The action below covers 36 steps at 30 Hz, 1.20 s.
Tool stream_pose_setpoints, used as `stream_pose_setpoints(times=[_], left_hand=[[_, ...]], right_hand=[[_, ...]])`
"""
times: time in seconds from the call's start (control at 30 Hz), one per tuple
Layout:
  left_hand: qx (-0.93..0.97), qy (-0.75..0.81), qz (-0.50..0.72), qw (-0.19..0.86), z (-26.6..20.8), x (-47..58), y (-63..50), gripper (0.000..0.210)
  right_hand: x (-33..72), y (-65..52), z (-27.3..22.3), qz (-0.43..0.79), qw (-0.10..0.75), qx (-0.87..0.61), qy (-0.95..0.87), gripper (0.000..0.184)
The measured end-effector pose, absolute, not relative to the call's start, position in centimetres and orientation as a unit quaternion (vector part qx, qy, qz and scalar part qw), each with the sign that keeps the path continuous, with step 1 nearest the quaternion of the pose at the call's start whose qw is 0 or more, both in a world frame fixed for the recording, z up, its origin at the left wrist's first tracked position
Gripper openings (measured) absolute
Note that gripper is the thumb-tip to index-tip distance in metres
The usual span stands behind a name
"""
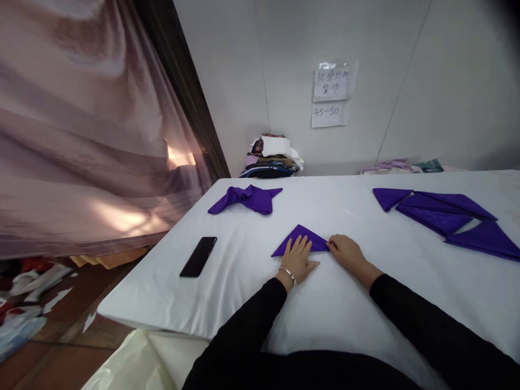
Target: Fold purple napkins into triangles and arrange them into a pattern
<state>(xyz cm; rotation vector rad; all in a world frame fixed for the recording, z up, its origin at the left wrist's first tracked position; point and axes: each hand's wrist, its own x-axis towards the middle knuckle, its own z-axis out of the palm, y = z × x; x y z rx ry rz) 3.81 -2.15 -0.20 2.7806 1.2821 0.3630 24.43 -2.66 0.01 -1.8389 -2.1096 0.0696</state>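
A purple cloth (pixel 298 232) lies on the white-covered table in front of me, folded into a triangle. My left hand (pixel 297 259), with a silver bracelet at the wrist, rests flat on its lower middle, fingers spread. At the cloth's right corner my right hand (pixel 345 251) pinches the tip between thumb and fingers. To the right, several folded purple cloths (pixel 434 213) lie close together in triangular shapes. Farther back on the left is a crumpled purple cloth (pixel 249 199).
A black phone (pixel 199 257) lies on the left of the table (pixel 244 292). Stacked clothes (pixel 272 157) stand by the wall behind, with more fabric (pixel 392 167) farther right. A pink curtain (pixel 89 124) hangs at the left. Two handwritten papers (pixel 331 84) are on the wall.
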Motion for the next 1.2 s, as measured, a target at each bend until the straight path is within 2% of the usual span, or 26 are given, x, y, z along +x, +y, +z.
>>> stream_pose_setpoints(times=[0.17,0.3,0.4,0.5,0.63,0.97,1.2], left_hand=[[0.892,0.444,0.067,0.057,-1.0,3.8,-1.4,0.077],[0.892,0.444,0.061,0.064,-1.0,3.8,-1.3,0.074],[0.893,0.442,0.045,0.068,-0.9,3.9,-1.5,0.065],[0.893,0.442,0.051,0.071,-0.9,3.9,-1.5,0.066],[0.894,0.437,0.065,0.073,-1.1,3.5,-1.3,0.076],[0.849,0.521,0.056,0.076,-0.7,-2.2,-1.7,0.073],[0.828,0.549,0.079,0.082,-0.4,-4.5,-2.0,0.053]], right_hand=[[24.2,-2.9,0.1,-0.001,0.185,-0.630,-0.754,0.027],[21.1,-3.0,1.1,0.018,0.227,-0.524,-0.820,0.045],[18.6,-2.5,1.5,0.080,0.172,-0.463,-0.866,0.060],[18.0,-1.5,0.8,0.116,0.118,-0.476,-0.864,0.068],[20.3,-0.6,-0.9,0.098,0.098,-0.503,-0.853,0.069],[23.2,-0.9,-1.7,0.071,0.079,-0.510,-0.854,0.066],[23.0,-0.8,-1.6,0.082,0.085,-0.515,-0.849,0.068]])
